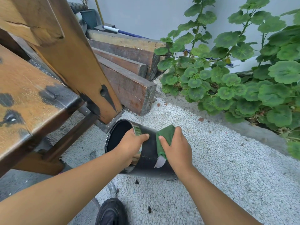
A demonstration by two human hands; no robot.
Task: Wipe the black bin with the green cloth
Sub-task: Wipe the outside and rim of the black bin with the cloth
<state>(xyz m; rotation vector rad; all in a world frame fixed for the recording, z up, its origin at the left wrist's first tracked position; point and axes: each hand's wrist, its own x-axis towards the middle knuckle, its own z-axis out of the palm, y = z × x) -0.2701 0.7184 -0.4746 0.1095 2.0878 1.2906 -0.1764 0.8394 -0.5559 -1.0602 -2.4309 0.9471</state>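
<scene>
Two bare hands clean a tipped black bin [148, 153] on white gravel [219, 168].
Left hand [129, 145] grips the rim, fingers curled over it; right hand [176, 147] presses a green cloth [165, 135] against the side.

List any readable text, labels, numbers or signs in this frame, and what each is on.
No readable text anywhere.
Bin: a torn pale patch below the cloth shows no print.
Faint pale marks beside the patch are too small to read.
</scene>
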